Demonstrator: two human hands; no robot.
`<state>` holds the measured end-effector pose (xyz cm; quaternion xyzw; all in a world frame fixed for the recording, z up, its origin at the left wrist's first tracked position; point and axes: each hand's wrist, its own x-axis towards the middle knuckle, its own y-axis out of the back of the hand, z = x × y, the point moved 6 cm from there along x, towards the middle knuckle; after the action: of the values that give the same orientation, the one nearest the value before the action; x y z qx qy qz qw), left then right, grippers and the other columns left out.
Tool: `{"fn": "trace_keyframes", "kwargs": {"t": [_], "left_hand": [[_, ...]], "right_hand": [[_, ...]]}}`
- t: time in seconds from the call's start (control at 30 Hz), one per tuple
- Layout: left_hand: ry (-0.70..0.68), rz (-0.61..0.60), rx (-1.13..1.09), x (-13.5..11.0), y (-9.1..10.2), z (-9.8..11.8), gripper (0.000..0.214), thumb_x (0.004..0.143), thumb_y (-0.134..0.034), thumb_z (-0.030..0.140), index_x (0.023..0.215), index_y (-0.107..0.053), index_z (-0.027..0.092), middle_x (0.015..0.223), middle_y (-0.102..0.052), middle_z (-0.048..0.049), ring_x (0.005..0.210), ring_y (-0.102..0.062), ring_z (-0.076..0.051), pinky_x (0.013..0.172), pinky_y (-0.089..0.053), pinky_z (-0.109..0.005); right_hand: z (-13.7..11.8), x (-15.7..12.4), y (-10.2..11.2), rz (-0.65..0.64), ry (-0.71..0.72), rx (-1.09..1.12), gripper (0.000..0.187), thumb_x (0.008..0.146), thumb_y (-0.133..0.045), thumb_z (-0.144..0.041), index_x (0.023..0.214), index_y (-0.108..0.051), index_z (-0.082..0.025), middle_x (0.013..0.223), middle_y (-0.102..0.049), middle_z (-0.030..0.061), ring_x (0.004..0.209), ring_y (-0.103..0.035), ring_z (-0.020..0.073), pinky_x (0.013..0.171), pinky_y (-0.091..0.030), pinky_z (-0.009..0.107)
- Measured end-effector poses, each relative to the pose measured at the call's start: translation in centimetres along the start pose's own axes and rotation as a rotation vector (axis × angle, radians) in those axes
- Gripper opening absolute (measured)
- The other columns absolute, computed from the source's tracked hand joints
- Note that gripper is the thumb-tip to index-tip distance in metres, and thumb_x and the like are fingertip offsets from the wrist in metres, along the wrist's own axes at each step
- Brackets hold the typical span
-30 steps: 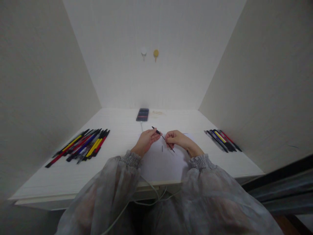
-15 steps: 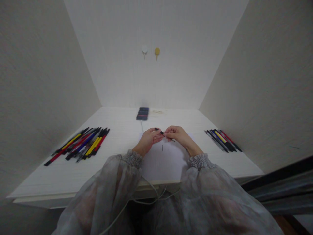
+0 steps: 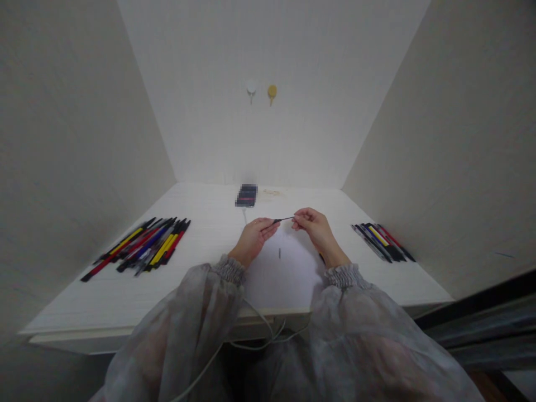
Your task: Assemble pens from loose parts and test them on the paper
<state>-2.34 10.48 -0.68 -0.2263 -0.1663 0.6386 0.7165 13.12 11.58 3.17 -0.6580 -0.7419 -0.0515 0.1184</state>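
Above a white sheet of paper (image 3: 280, 282), my left hand (image 3: 252, 240) is closed on a short black pen part (image 3: 276, 221). A thin dark pen refill (image 3: 287, 218) stretches from that part to my right hand (image 3: 317, 233), whose thumb and fingers pinch its other end. Whether the refill sits inside the black part cannot be made out. On the paper below lies a small grey piece, perhaps a spring (image 3: 280, 253). Something dark with a bit of yellow (image 3: 321, 258) shows beside my right wrist, mostly hidden by it.
Many-coloured pens (image 3: 144, 245) lie in a pile at the left of the white table (image 3: 209, 301). A smaller row of pens (image 3: 383, 243) is at the right. A blurred dark phone-like device (image 3: 247, 195) with a cable stands at the back. Walls enclose three sides.
My hands have drawn apart, the right one moving slightly right and up. A longer stretch of thin refill now shows between them. The view has shifted slightly.
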Motion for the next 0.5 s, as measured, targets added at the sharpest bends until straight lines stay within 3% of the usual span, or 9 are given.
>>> {"fn": "trace_keyframes", "kwargs": {"t": [0.13, 0.27, 0.4, 0.5], "left_hand": [[0.043, -0.056, 0.265, -0.4, -0.5, -0.7, 0.021, 0.058, -0.069, 0.021, 0.073, -0.057, 0.013, 0.07, -0.063, -0.0034, 0.066, -0.06, -0.013, 0.066, -0.045, -0.026], [-0.069, -0.09, 0.498, -0.1, -0.8, -0.9, 0.024, 0.054, -0.07, 0.021, 0.073, -0.059, 0.013, 0.058, -0.06, 0.0015, 0.056, -0.056, -0.01, 0.058, -0.041, -0.022], [-0.085, -0.121, 0.43, 0.1, -1.2, -0.5, 0.022, 0.058, -0.067, 0.022, 0.076, -0.058, 0.012, 0.06, -0.062, -0.0003, 0.055, -0.055, -0.009, 0.058, -0.04, -0.022], [-0.116, -0.068, 0.347, 0.2, -0.9, 0.3, 0.022, 0.061, -0.065, 0.022, 0.078, -0.057, 0.011, 0.064, -0.064, -0.0025, 0.057, -0.056, -0.009, 0.061, -0.041, -0.022]], "right_hand": [[0.2, 0.0, -0.4, -0.038, 0.023, -0.05, 0.02, 0.06, -0.066, -0.029, 0.072, -0.057, -0.015, 0.057, -0.061, 0.0004, 0.05, -0.057, 0.0113, 0.051, -0.045, 0.024], [0.3, 0.0, -0.8, -0.089, 0.007, -0.109, 0.024, 0.058, -0.067, -0.031, 0.073, -0.059, -0.014, 0.052, -0.06, -0.0001, 0.046, -0.055, 0.0113, 0.049, -0.044, 0.024], [0.0, 0.0, -0.7, -0.054, 0.057, -0.145, 0.039, 0.064, -0.06, -0.042, 0.093, -0.056, -0.016, 0.062, -0.062, 0.0004, 0.045, -0.054, 0.0101, 0.046, -0.042, 0.023], [0.7, -0.1, -0.7, -0.035, 0.043, -0.372, 0.036, 0.071, -0.049, -0.049, 0.082, -0.057, -0.016, 0.051, -0.056, -0.0018, 0.036, -0.045, 0.0079, 0.038, -0.034, 0.02]]}}
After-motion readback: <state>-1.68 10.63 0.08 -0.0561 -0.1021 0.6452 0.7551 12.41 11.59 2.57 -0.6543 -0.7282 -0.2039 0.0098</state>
